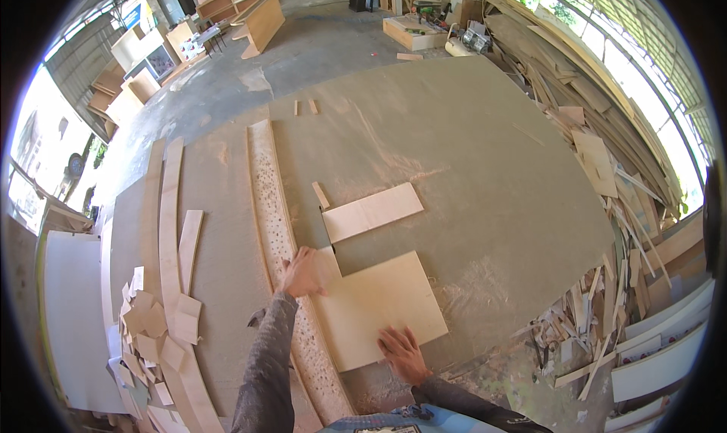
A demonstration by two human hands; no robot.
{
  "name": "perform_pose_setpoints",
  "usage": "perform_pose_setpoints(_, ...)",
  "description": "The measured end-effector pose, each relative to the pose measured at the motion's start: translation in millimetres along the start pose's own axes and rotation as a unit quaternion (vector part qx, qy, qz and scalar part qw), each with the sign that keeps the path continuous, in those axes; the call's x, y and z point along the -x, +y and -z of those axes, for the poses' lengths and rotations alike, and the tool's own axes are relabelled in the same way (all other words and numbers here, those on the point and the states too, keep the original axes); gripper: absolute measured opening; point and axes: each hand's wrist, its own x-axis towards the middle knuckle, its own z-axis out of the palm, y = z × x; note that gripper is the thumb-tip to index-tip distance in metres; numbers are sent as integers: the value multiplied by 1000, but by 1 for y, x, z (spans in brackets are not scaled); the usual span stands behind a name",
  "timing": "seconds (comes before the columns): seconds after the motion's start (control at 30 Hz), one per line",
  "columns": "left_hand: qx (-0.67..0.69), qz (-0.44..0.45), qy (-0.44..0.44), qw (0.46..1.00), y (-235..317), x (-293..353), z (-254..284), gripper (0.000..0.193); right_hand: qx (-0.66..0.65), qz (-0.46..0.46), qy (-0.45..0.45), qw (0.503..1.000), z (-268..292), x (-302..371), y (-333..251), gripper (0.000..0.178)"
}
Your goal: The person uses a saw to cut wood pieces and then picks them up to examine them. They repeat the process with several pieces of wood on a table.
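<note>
A pale plywood board [386,304] lies flat on a wide grey-brown worktable [485,168], its left edge along a long speckled wooden fence [274,198]. A narrow tab of the board reaches away from me beside a dark slot. My left hand [301,272] is closed over the tab's left side, its fingers bent near the fence; what lies under the palm is hidden. My right hand [404,355] lies flat on the board's near right part, fingers spread. Beyond the board sits a separate plywood rectangle [372,212], with a small wood strip [321,195] at its left corner.
Long boards [171,221] and a heap of wood offcuts [148,319] lie left of the fence. Two small sticks [313,107] rest at the table's far side. Stacked planks [583,77] and scrap strips [598,304] crowd the right. Sawdust [394,164] streaks the tabletop.
</note>
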Motion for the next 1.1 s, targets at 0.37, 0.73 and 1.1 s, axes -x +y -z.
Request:
perform_pose_setpoints(0.37,98,22,157,982,24,68,0,28,1,28,9,1000,-5,49,-15,54)
perform_pose_setpoints(0.73,501,245,674,485,-181,295,24,38,-2,24,22,999,-4,50,-23,50)
perform_pose_setpoints(1.1,330,424,498,681,-106,294,-92,46,-29,14,172,985,34,-136,85,39)
